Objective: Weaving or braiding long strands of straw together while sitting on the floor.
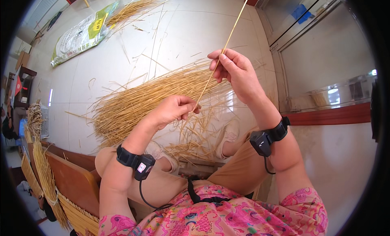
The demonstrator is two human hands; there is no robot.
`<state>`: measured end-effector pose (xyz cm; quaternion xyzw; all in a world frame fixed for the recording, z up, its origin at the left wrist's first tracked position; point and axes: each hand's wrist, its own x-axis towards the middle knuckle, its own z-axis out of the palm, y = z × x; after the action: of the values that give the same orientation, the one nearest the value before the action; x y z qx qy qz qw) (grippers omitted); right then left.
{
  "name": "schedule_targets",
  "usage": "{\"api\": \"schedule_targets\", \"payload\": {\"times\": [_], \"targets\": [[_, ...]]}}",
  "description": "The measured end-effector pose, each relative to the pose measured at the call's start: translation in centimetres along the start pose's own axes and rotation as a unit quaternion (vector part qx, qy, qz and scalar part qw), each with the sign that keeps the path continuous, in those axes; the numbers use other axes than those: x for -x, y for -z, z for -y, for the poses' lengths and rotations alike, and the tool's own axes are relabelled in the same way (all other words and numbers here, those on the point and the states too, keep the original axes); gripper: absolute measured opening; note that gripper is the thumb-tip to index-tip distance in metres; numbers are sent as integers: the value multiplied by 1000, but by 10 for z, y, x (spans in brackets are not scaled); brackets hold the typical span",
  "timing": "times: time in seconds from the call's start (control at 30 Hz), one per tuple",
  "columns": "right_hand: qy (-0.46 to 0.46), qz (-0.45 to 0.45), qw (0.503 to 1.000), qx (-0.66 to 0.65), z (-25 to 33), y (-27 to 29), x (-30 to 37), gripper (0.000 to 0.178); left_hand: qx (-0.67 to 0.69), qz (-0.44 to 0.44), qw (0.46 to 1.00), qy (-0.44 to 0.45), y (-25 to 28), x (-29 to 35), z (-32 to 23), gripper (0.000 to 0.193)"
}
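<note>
One long, thin yellow straw stalk (233, 28) slants up from between my hands toward the top of the view. My right hand (233, 69) pinches it between thumb and fingertips partway along. Lower down, my left hand (177, 110) closes its fingers on the stalk's bottom end. Beneath both hands a broad heap of straw (134, 108) lies across the floor, its stalks running roughly side by side. Short broken straw pieces (194, 140) are scattered between my shoes, below the left hand.
A printed plastic sack (83, 36) lies at the far left with a straw bundle (132, 9) at its end. A wooden chair (75, 177) with tied straw (44, 171) beside it stands at my left. Glass-panelled doors (325, 57) with a red sill are on the right.
</note>
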<state>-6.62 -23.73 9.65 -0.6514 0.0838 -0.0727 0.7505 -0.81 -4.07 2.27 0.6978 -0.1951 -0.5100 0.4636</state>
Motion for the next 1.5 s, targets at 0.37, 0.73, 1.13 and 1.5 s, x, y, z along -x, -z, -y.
{"api": "schedule_targets", "payload": {"times": [0.37, 0.73, 1.13, 1.5], "targets": [[-18, 22, 1000, 5, -7, -3, 0, 24, 280, 83, 954, -75, 5, 8, -8, 16], [-7, 53, 997, 50, -12, -4, -1, 21, 261, 56, 962, -58, 1, 2, -4, 8], [152, -87, 970, 169, 21, 28, 1, 19, -129, -13, 992, -4, -4, -15, 39, 29], [-21, -274, 765, 583, 32, 197, 195, 15, -165, -117, 978, 48, 27, -45, 94, 42]]}}
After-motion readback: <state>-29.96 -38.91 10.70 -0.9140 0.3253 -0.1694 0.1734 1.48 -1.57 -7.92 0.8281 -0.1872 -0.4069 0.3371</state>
